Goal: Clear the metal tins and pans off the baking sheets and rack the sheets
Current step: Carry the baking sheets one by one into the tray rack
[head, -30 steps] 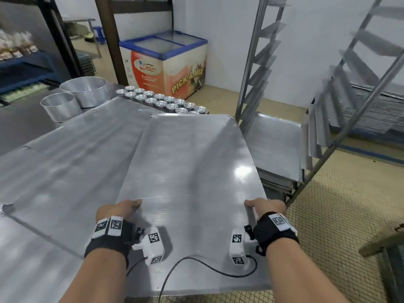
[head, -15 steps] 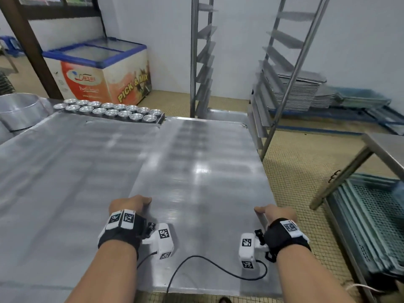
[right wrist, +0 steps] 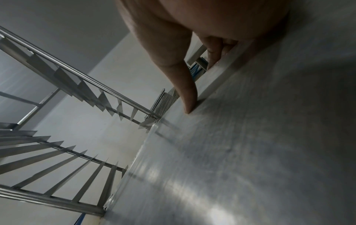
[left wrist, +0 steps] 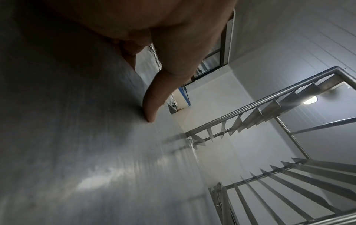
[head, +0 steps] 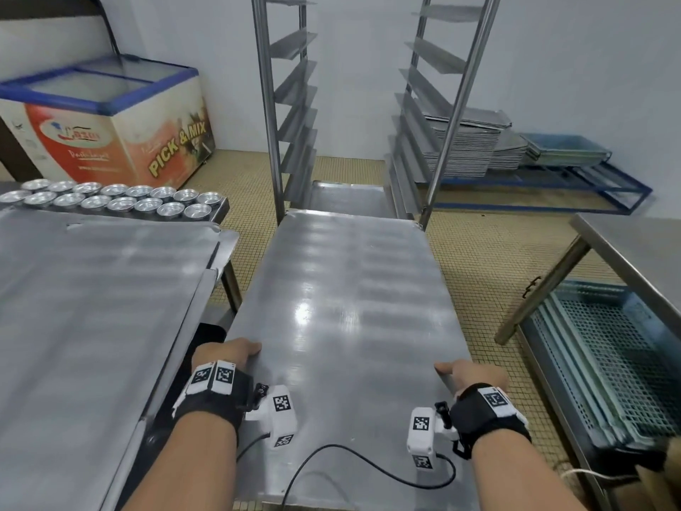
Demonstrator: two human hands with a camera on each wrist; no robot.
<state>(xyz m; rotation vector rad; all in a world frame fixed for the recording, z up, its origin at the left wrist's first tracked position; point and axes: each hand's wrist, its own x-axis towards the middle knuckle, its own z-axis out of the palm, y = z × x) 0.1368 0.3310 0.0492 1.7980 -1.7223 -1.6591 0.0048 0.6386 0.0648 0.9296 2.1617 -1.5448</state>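
I carry a large bare baking sheet [head: 346, 311] level in the air, its far edge at the foot of the tall steel rack [head: 453, 116]. My left hand [head: 230, 354] grips its left edge, thumb [left wrist: 152, 106] flat on top. My right hand [head: 468, 374] grips the right edge, thumb [right wrist: 189, 100] on top. The fingers of both hands curl under the rim, hidden. Another baking sheet [head: 92, 307] lies on the table at left. Several small round metal tins [head: 121, 201] stand in rows behind it. The rack's angled runners [left wrist: 289, 179] show in both wrist views.
A chest freezer [head: 110, 119] stands at the back left. One tray [head: 350, 199] sits low inside the rack. Stacked trays [head: 468, 145] lie on a blue floor frame behind it. A steel table [head: 634, 252] with blue crates [head: 604, 344] beneath is at right.
The sheet has come off the table and swung right, and it now points at the rack. My view turned right with it. Both hands kept their grip on its edges.
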